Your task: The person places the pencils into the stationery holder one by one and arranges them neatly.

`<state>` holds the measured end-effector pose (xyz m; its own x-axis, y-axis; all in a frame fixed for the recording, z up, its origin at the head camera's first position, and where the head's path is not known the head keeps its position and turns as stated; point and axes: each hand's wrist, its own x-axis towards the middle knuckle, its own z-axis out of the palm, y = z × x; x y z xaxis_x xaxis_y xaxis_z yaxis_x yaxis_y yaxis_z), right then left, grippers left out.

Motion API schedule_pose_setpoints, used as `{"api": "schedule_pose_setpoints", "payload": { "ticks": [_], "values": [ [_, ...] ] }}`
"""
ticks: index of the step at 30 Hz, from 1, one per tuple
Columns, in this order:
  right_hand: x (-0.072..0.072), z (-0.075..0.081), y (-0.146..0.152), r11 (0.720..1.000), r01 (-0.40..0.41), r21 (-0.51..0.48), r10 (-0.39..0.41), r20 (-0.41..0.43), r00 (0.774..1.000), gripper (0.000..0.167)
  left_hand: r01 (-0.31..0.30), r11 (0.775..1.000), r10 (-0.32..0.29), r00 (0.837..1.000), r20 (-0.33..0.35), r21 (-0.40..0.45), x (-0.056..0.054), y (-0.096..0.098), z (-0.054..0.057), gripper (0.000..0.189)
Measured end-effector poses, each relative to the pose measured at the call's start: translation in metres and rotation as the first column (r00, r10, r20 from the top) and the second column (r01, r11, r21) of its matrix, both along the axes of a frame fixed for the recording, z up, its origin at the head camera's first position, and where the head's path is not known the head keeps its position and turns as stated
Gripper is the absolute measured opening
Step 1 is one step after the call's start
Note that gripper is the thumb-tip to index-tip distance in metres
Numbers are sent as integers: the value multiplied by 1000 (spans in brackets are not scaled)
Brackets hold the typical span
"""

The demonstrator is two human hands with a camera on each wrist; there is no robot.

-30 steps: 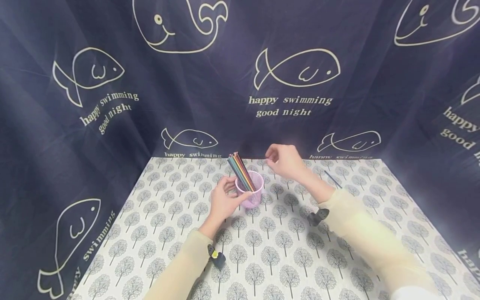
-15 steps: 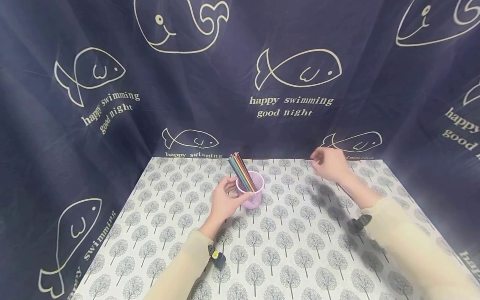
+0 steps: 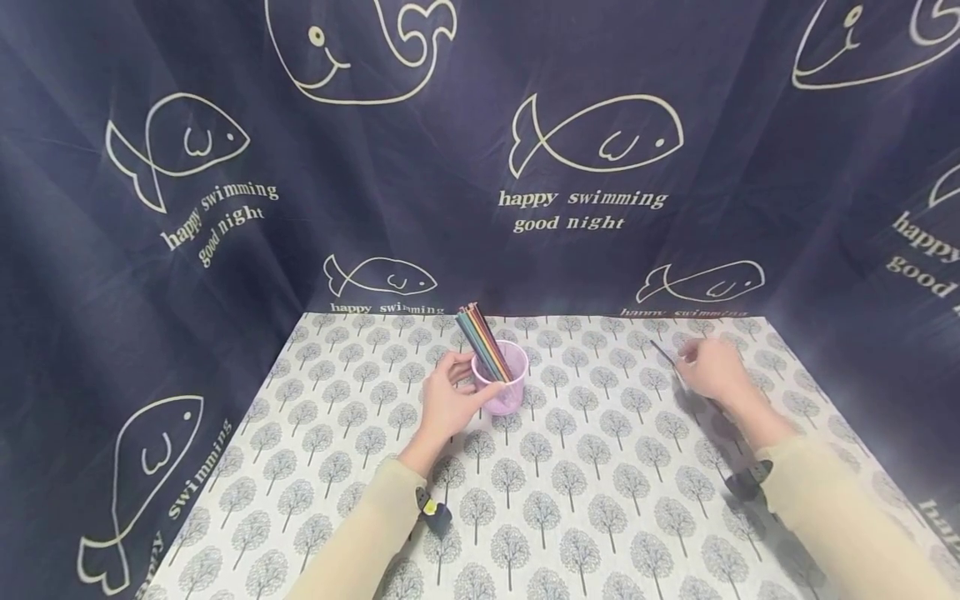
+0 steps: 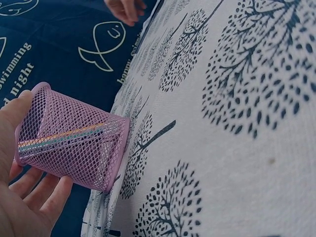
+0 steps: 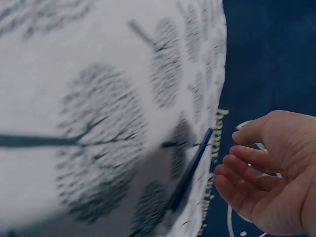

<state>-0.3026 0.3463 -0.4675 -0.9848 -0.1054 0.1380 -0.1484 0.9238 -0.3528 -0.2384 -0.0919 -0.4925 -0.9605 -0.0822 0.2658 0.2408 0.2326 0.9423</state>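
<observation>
My left hand (image 3: 452, 397) grips the pink mesh pen cup (image 3: 504, 403), which stands upright; in the left wrist view thumb and fingers lie round the rim of the cup (image 4: 84, 138). Several coloured pencils (image 3: 483, 342) lean left inside it. Over the right part of the table is my right hand (image 3: 715, 367), its fingers loosely bent beside a dark blue pencil (image 3: 663, 353) lying on the cloth. In the right wrist view a gap shows between the fingers of the right hand (image 5: 266, 173) and the blue pencil (image 5: 190, 170).
A white cloth with grey trees (image 3: 540, 508) covers the table. Behind it and along both sides hangs a dark blue curtain (image 3: 465, 150) with fish drawings, close to the table's back edge.
My right hand has moved right, away from the cup, and come down beside the dark blue pencil. The left hand and the cup stay where they were.
</observation>
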Motion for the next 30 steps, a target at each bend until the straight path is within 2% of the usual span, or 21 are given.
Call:
{"api": "schedule_pose_setpoints", "payload": {
  "ticks": [7,12,17,24,30],
  "values": [
    [4,-15,10,998,56,35,-59,66,996,32,-5,1000,5,1000,22,-10,0,0,0,62],
    [7,-16,8,995,85,59,-91,119,989,32,-16,1000,17,999,41,-21,-1,0,0,63],
    [7,-14,4,993,94,68,-103,155,983,29,-17,1000,18,999,29,-19,0,0,1,62],
    [2,-6,-3,999,44,29,-46,79,996,31,-10,1000,11,1000,24,-13,1,0,2,62],
    [-3,19,-26,999,-25,-41,24,-11,1000,27,-7,1000,7,1000,24,-10,1,0,2,62]
  ]
}}
